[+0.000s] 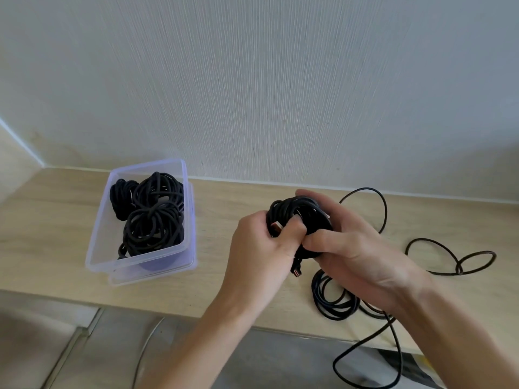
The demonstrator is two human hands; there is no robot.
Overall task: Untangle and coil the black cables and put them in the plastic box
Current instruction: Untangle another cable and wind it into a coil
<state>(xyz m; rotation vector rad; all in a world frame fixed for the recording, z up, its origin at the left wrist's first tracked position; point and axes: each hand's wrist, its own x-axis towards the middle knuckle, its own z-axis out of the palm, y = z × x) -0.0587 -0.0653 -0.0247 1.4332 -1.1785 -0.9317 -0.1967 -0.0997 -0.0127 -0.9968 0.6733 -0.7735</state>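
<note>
A coiled black cable (293,213) is held above the wooden table between both hands. My left hand (261,245) grips its left side, thumb pushed into the coil beside a reddish plug. My right hand (356,242) wraps round the right side, fingers over the top. A plug end (297,272) hangs below the hands. The clear plastic box (104,228) stands to the left and holds several coiled black cables (153,214). More loose black cable (334,299) lies on the table under my right wrist.
Thin black cable loops (455,256) trail over the table at right, and one strand (365,349) hangs off the front edge. The box sits on its lid (157,273). A wall rises right behind the table (50,220). Grey flooring lies below.
</note>
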